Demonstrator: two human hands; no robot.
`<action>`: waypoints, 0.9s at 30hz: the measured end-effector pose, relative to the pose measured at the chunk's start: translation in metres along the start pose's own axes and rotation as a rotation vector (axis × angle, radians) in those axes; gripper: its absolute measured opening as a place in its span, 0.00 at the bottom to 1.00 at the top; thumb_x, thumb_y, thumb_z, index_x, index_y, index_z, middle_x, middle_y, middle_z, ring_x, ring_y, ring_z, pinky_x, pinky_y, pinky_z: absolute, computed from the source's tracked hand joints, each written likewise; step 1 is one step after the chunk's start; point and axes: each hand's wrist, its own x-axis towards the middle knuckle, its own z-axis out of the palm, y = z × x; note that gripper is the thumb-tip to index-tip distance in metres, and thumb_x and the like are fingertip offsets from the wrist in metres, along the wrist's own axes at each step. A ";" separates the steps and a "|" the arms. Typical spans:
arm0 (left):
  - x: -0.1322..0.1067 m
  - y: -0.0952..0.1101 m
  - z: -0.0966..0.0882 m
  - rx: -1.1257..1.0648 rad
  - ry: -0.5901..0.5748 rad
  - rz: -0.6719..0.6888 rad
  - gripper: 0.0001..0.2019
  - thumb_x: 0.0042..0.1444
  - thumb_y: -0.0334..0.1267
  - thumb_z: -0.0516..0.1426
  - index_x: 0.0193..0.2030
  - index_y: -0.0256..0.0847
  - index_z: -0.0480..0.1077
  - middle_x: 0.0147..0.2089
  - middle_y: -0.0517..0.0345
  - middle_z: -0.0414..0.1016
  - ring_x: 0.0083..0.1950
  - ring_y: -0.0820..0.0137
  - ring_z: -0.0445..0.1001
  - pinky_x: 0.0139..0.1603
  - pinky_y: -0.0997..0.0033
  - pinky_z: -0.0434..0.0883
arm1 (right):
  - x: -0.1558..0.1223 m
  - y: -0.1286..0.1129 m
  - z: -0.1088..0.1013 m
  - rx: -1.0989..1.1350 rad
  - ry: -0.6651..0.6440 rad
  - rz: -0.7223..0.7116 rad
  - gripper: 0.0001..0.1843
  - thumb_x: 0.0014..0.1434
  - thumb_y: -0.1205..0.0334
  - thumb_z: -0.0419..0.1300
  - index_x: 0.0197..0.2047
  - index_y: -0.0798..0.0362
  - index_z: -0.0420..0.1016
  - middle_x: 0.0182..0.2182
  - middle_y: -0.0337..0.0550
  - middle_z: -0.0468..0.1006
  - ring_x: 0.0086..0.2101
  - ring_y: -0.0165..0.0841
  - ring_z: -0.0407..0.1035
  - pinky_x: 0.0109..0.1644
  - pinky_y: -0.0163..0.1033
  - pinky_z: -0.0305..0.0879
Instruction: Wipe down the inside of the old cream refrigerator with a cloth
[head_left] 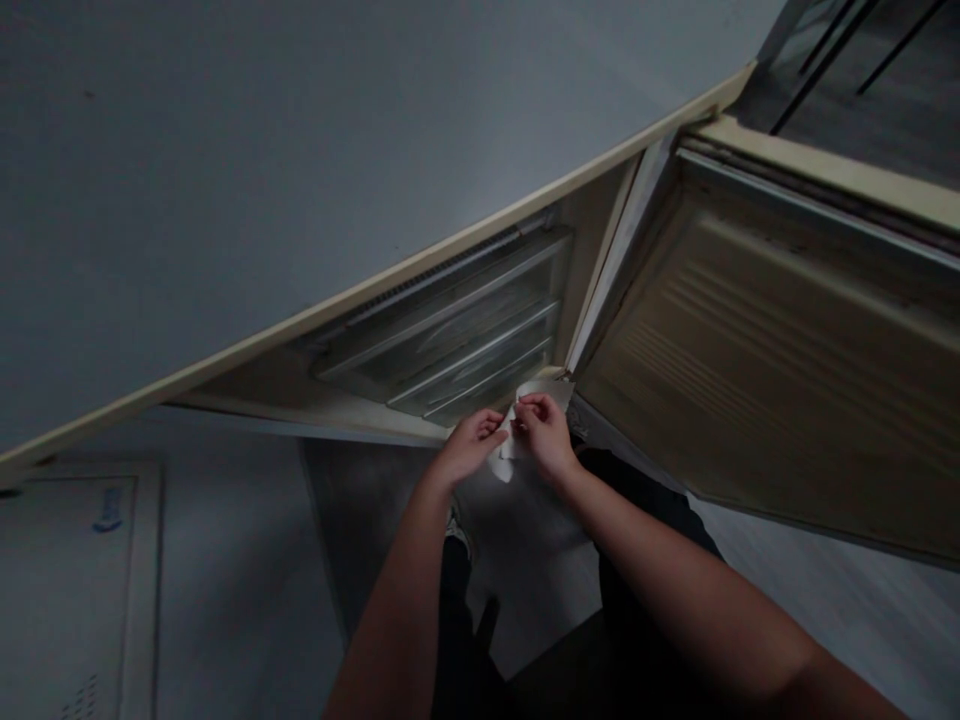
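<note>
My left hand (471, 443) and my right hand (545, 433) meet in front of an open fridge, both pinching a small white sheet of paper or cloth (508, 452) between their fingertips. The sheet hangs below the fingers and folds over above the right hand. Just behind the hands are the clear drawers (457, 335) of the open fridge compartment. My dark trousers show under my forearms.
The fridge's grey top (300, 150) fills the upper left. Its open door (780, 350) swings out to the right, inner lining facing me. A white appliance (67, 590) stands at the lower left. The floor (847, 600) is pale.
</note>
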 end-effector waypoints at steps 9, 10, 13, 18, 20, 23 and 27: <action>-0.006 0.008 -0.013 0.629 0.131 0.097 0.10 0.59 0.43 0.61 0.28 0.45 0.77 0.33 0.54 0.81 0.38 0.62 0.78 0.40 0.67 0.68 | 0.007 0.026 -0.012 -0.534 -0.167 0.011 0.05 0.54 0.64 0.59 0.32 0.52 0.76 0.26 0.37 0.74 0.26 0.29 0.66 0.30 0.32 0.60; -0.008 0.011 -0.013 0.672 0.139 0.095 0.10 0.59 0.41 0.61 0.28 0.45 0.78 0.34 0.54 0.81 0.38 0.62 0.78 0.40 0.66 0.67 | 0.005 0.028 -0.013 -0.584 -0.219 0.035 0.04 0.54 0.65 0.60 0.31 0.52 0.76 0.24 0.37 0.74 0.26 0.29 0.65 0.29 0.32 0.58; -0.014 0.014 -0.015 0.686 0.110 0.096 0.10 0.60 0.41 0.60 0.31 0.46 0.80 0.35 0.53 0.82 0.39 0.62 0.79 0.40 0.66 0.68 | -0.001 0.035 -0.013 -0.755 -0.292 0.006 0.03 0.51 0.69 0.63 0.29 0.52 0.77 0.24 0.39 0.75 0.26 0.29 0.65 0.30 0.33 0.55; -0.016 0.003 -0.014 0.583 0.004 0.053 0.12 0.54 0.31 0.61 0.45 0.43 0.79 0.47 0.50 0.84 0.50 0.59 0.81 0.53 0.62 0.73 | -0.010 0.033 -0.003 -0.726 -0.342 -0.182 0.07 0.53 0.72 0.59 0.32 0.51 0.75 0.32 0.40 0.79 0.34 0.33 0.70 0.41 0.36 0.63; -0.016 -0.004 -0.013 0.555 -0.069 0.068 0.22 0.49 0.26 0.62 0.52 0.42 0.77 0.55 0.47 0.82 0.57 0.57 0.80 0.60 0.60 0.72 | -0.011 0.027 0.000 -0.616 -0.311 -0.233 0.08 0.55 0.70 0.56 0.36 0.51 0.74 0.33 0.39 0.78 0.35 0.33 0.70 0.43 0.36 0.64; -0.014 -0.009 -0.010 0.476 -0.084 0.096 0.24 0.51 0.32 0.65 0.57 0.42 0.74 0.58 0.45 0.80 0.59 0.56 0.78 0.63 0.57 0.71 | -0.009 0.019 0.002 -0.443 -0.237 -0.253 0.06 0.58 0.62 0.56 0.37 0.51 0.73 0.33 0.39 0.76 0.34 0.33 0.69 0.42 0.37 0.65; -0.015 -0.005 -0.007 0.343 -0.006 0.114 0.25 0.50 0.38 0.68 0.56 0.43 0.73 0.54 0.50 0.82 0.53 0.60 0.80 0.58 0.61 0.73 | -0.007 0.013 0.001 -0.225 -0.189 -0.229 0.12 0.56 0.53 0.62 0.39 0.52 0.73 0.34 0.41 0.75 0.34 0.33 0.69 0.42 0.37 0.66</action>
